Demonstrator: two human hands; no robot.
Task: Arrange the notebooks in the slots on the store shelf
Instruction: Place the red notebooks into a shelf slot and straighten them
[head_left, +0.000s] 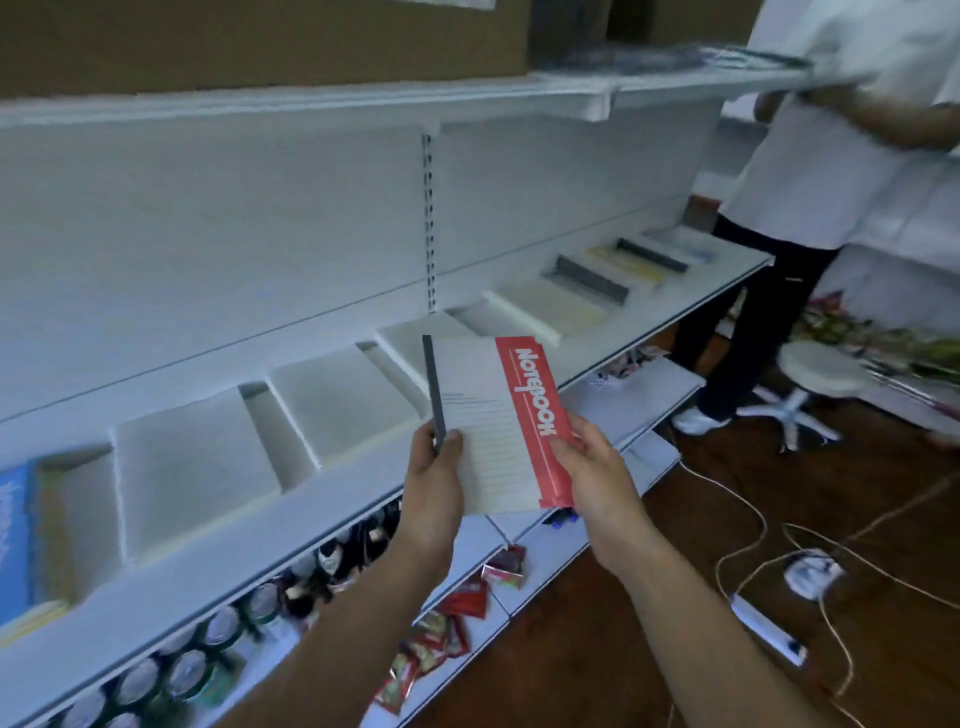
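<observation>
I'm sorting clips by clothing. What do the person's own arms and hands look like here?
The left forearm and right forearm are bare to the picture's edge: no sleeves show. The left hand and right hand wear no gloves, and no watch, bracelet or ring is visible.

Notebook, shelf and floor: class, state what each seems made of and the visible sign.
Notebook: paper, matte; ruled lines, red printed band.
Shelf: probably painted metal; smooth white, slotted upright.
Floor: looks like wood or laminate; dark reddish-brown tone.
</observation>
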